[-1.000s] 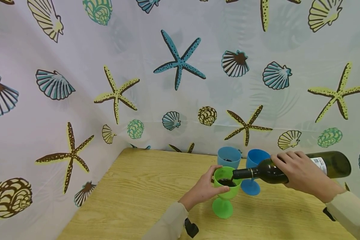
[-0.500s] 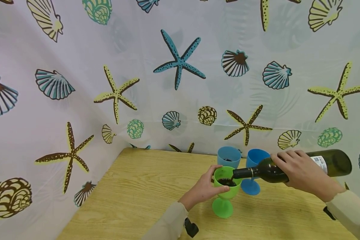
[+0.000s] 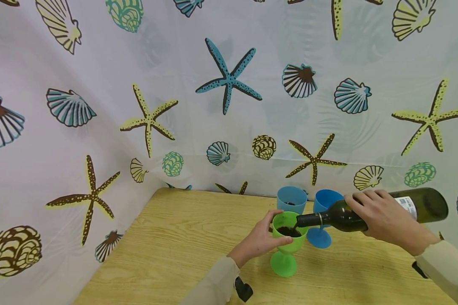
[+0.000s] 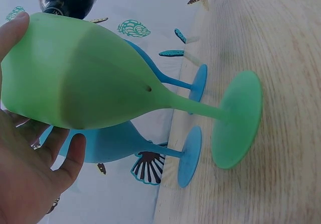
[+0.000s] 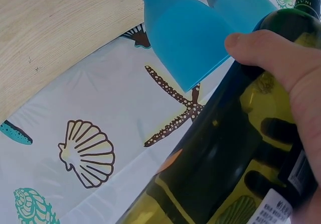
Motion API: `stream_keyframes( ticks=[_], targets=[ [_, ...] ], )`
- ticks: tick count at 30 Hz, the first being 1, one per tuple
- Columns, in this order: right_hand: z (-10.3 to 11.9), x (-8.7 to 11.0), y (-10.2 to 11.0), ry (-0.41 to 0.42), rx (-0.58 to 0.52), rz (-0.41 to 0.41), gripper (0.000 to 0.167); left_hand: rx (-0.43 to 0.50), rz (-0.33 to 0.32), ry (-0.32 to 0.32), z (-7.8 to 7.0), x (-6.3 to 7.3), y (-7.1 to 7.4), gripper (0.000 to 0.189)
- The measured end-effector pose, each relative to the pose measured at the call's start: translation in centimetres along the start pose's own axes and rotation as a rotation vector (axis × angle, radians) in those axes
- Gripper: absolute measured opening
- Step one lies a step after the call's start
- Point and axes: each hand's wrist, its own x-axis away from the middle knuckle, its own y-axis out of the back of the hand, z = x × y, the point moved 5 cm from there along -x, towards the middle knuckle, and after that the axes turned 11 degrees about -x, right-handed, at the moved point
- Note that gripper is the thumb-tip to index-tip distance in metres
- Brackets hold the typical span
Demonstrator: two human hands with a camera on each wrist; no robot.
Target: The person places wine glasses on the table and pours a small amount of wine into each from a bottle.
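Observation:
My right hand [image 3: 389,218] grips a dark green wine bottle [image 3: 429,205] by its body, tilted nearly level with the neck pointing left. The bottle's mouth is at the right rim of a green goblet [image 3: 283,263], and dark liquid [image 3: 289,231] runs into the bowl. Thumb and fingers of my left hand [image 3: 260,237] hold the goblet's bowl from the left. In the left wrist view the goblet [image 4: 100,76] stands on its foot on the table, and the liquid shows as a darker band through its wall.
Behind the green goblet stands a light blue goblet [image 3: 291,197] with some dark liquid inside. A deeper blue goblet [image 3: 319,238] is to its right, partly behind the bottle. The wooden table [image 3: 168,245] meets a shell-patterned curtain [image 3: 244,127] at the back and left.
The bottle's base has risen slightly, so it lies a little closer to level. Liquid in the green goblet has a bubbly surface now. Both hands stay in nearly the same place.

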Motion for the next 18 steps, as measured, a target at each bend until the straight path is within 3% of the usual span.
stream_keyframes(
  ticks=[18],
  targets=[
    [0.07,-0.36,0.31,0.024,0.023,0.008,0.102,0.003,-0.004,-0.001,0.08,-0.07,-0.04,0.069]
  ],
)
